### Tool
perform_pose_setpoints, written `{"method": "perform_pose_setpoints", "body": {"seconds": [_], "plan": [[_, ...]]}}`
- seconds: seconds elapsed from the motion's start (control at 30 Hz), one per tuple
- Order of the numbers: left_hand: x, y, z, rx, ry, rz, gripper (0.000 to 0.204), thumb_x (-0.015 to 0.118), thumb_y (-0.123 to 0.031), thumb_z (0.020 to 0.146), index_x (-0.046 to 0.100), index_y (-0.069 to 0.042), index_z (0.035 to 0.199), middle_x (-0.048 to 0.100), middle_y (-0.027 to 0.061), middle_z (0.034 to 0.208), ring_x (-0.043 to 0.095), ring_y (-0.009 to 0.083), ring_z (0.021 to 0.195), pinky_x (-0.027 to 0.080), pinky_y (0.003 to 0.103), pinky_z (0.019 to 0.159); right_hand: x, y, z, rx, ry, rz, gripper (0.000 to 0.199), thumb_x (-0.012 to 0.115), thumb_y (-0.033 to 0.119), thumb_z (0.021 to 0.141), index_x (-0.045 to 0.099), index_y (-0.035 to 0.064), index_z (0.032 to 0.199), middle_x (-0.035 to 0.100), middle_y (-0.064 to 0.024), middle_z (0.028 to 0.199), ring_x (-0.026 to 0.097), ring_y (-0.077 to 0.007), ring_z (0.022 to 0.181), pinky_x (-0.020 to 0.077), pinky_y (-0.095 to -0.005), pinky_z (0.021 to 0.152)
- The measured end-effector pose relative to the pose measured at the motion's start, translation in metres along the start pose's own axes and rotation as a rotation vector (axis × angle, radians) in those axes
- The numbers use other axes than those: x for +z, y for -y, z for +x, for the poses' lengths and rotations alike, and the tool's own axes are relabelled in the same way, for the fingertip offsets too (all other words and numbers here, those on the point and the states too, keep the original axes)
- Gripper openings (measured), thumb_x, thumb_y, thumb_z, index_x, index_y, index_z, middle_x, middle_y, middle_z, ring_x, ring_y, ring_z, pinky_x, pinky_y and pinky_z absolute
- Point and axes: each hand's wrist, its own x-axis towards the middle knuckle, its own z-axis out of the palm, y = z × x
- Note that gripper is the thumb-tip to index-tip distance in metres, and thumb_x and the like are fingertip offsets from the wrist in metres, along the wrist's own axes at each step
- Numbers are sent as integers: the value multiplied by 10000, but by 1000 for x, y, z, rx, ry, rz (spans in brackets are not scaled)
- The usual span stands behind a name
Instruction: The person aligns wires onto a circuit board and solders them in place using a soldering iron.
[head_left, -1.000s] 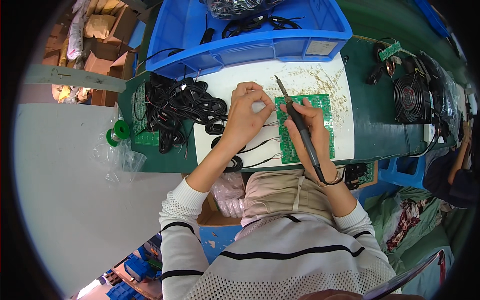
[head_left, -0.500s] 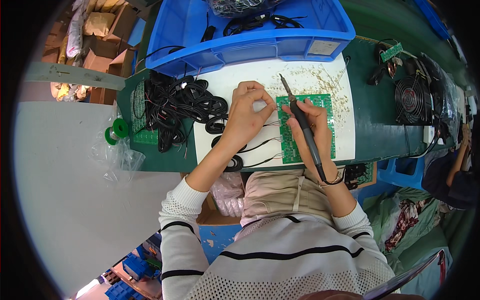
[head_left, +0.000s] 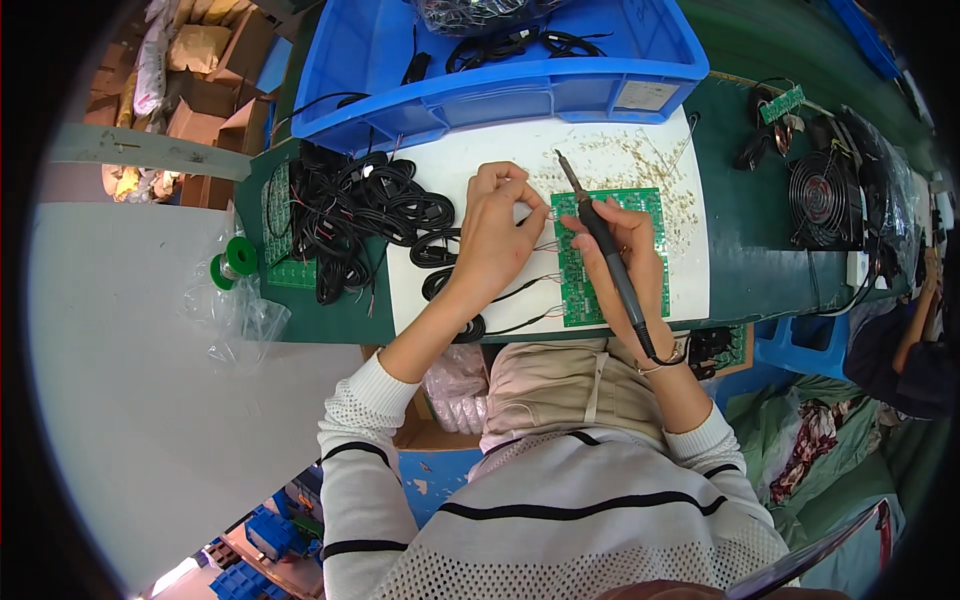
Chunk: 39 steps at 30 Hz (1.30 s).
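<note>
Holding the soldering iron like a pen, my right hand has its grip closed around the black handle, and the metal tip points up and to the left, just above the top left corner of the green board. The board lies flat on the white mat of the worktop, under my right hand. My left hand rests on the mat just beside the board; its fingers are pinched together on something thin near the board's left edge, a wire I think, but it is too small to tell. Thin wires run from the board toward a pile of black cables at my left. A blue bin stands behind the mat, and a black fan sits at the right.
</note>
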Motion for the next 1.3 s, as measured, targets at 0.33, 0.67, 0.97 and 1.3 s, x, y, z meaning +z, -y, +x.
{"method": "perform_pose_setpoints", "body": {"seconds": [0.33,0.67,0.97,1.3], "plan": [[-1,0,0,-2,7,26,78,730,-81,836,674,-28,853,540,131,1244,536,312,1186,426,377,1011,-4,4,-5,90,-103,163,272,635,88,989,496,3,1207,741,-183,1035,689,-124,893,528,-234,722],[1,-7,0,44,-17,52,83,704,-19,814,630,18,818,531,175,1205,523,355,1149,437,403,987,-9,6,-6,109,-141,212,258,619,83,996,502,-16,1203,737,-187,1009,683,-122,871,528,-236,735],[0,11,0,108,-33,126,83,710,-47,822,663,-10,879,567,125,1196,576,282,1080,457,343,826,-67,10,-8,121,-373,245,115,611,61,989,579,-10,1073,648,-49,761,593,-71,685,470,-215,640],[-1,6,4,65,23,137,56,711,-58,824,680,-29,862,566,98,1192,574,233,1060,439,323,781,-116,0,-2,147,-412,166,34,597,26,978,605,-4,964,593,-8,679,540,-46,587,423,-203,566]]}}
